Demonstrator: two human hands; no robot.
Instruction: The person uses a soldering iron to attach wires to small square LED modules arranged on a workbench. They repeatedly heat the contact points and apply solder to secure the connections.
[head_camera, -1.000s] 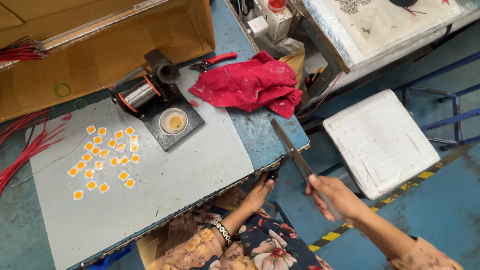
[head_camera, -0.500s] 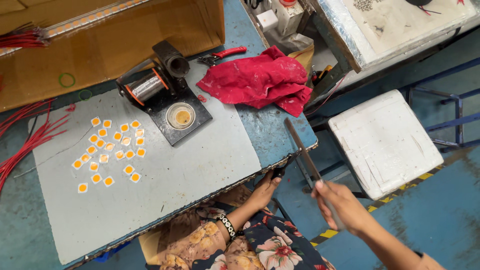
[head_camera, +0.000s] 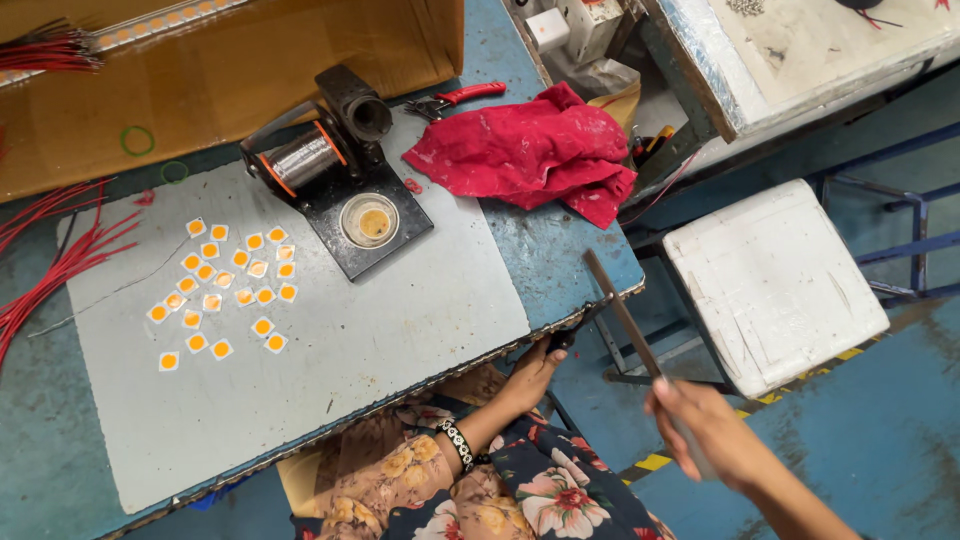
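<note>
My right hand (head_camera: 705, 432) is off the table's right side, closed around the lower end of a long thin dark metal bar (head_camera: 622, 312). The bar slants up toward the table corner, and the hand is motion-blurred. My left hand (head_camera: 528, 378), with a beaded bracelet (head_camera: 458, 443) on its wrist, reaches up to the front edge of the table. Its fingertips touch a small black part (head_camera: 562, 340) just under that edge; the grip is hidden. My lap in floral cloth (head_camera: 520, 490) is below.
A grey mat (head_camera: 400, 340) on the blue table carries several small orange-centred square chips (head_camera: 225, 290), a black stand with a wire spool (head_camera: 305, 158) and a round tin (head_camera: 367, 220). Also here are a red cloth (head_camera: 525, 155), red-handled pliers (head_camera: 460, 97), red wires (head_camera: 50, 260), a cardboard box (head_camera: 250, 70) and a white stool (head_camera: 770, 280).
My right hand with the bar has drifted slightly lower and to the right. My left hand stays at the table's front edge.
</note>
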